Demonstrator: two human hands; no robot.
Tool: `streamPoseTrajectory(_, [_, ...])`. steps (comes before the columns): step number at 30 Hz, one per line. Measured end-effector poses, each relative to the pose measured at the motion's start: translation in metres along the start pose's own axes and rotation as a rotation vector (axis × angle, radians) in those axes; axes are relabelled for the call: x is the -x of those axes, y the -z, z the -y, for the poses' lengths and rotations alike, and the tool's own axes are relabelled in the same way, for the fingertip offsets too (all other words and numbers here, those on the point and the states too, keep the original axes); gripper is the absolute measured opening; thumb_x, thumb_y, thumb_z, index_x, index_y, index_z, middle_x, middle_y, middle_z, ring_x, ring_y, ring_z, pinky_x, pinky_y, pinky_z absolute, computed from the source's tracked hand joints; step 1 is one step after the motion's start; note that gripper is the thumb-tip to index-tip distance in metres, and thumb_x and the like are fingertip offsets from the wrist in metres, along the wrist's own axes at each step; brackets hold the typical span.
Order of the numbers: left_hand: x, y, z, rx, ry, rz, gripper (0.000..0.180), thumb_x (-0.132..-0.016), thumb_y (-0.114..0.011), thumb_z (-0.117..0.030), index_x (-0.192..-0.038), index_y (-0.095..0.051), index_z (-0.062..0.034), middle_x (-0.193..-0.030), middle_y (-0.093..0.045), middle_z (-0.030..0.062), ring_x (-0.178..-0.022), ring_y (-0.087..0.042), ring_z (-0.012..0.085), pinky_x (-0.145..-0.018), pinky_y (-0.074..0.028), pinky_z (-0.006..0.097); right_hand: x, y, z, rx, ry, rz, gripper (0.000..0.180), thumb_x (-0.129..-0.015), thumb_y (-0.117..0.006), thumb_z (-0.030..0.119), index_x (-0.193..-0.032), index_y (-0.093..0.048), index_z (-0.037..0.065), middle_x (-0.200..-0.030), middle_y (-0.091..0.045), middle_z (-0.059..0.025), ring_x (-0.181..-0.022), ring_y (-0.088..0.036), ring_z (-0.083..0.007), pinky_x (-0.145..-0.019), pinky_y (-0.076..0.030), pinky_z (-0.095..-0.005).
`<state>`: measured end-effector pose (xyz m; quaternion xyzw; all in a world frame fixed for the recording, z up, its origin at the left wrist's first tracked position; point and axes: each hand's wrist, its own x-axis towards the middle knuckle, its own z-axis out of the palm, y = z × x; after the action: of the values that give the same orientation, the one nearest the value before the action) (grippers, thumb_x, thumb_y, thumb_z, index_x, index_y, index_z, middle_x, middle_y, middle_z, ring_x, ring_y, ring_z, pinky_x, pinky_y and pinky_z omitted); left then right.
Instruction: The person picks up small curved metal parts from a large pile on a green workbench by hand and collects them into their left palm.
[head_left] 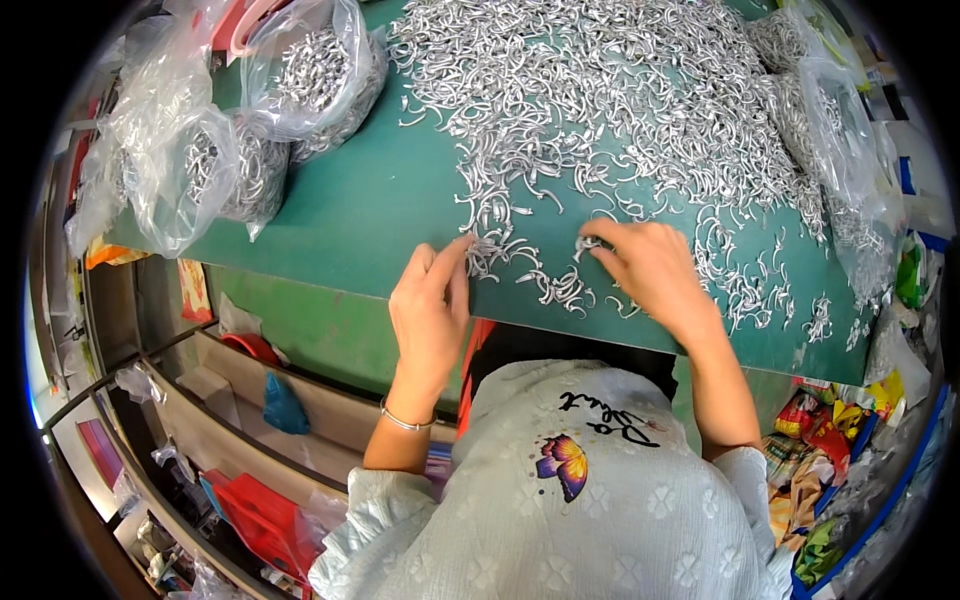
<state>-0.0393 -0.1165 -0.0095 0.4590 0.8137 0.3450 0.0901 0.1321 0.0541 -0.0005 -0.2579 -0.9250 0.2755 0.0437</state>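
A wide heap of small curved silver metal pieces (600, 90) covers much of the green table (350, 210), thinning into loose strands towards me. My right hand (655, 275) is closed in a pinch between thumb and forefinger, with one curved silver piece (585, 246) at its fingertips. To its left, my left hand (430, 305) is over the table's near edge, thumb and fingers pressed together. Its fingertips touch the left side of a small cluster of silver pieces (490, 255); whether they grip one is hidden. More scattered pieces (565, 290) lie between the two hands.
Clear plastic bags of silver pieces stand at the left, one wide open (310, 75) and one lower (250, 175). Another filled bag (835, 170) lines the right edge. Below left are a shelf frame (260, 380) and a red plastic object (265, 520); colourful packets (815, 430) lie right.
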Motion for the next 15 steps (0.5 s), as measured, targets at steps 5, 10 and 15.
streamPoseTrajectory(5, [0.004, -0.007, -0.001, -0.013, -0.081, 0.075, 0.024, -0.081, -0.062, 0.004, -0.103, -0.065, -0.0046, -0.069, -0.044, 0.0130, -0.055, -0.045, 0.0259, -0.052, -0.039, 0.034, -0.018, 0.013, 0.010, -0.016, -0.202, -0.157, 0.028, -0.080, -0.067, 0.016, -0.107, -0.060, 0.011, -0.056, -0.058, -0.0146, -0.060, -0.060, -0.0365, -0.055, -0.046, -0.0446])
streamPoseTrajectory(10, [0.003, -0.006, 0.008, 0.052, -0.025, -0.029, 0.022, -0.081, -0.062, 0.005, -0.102, -0.066, -0.0039, -0.067, -0.043, 0.0081, -0.051, -0.041, 0.0175, -0.048, -0.035, 0.030, -0.015, -0.009, 0.000, 0.124, -0.104, -0.137, 0.024, -0.081, -0.068, 0.019, -0.101, -0.059, 0.009, -0.062, -0.062, -0.0139, -0.058, -0.060, -0.0362, -0.052, -0.045, -0.0451])
streamPoseTrajectory(15, [0.006, -0.005, 0.004, 0.535, 0.197, -0.096, 0.024, -0.086, -0.057, 0.005, -0.110, -0.062, 0.0007, -0.070, -0.038, -0.0041, -0.054, -0.032, 0.0017, -0.046, -0.024, 0.021, -0.034, -0.020, 0.025, 0.071, -0.112, -0.239, 0.014, -0.083, -0.065, 0.015, -0.090, -0.056, 0.008, -0.060, -0.061, -0.0131, -0.056, -0.060, -0.0350, -0.048, -0.044, -0.0445])
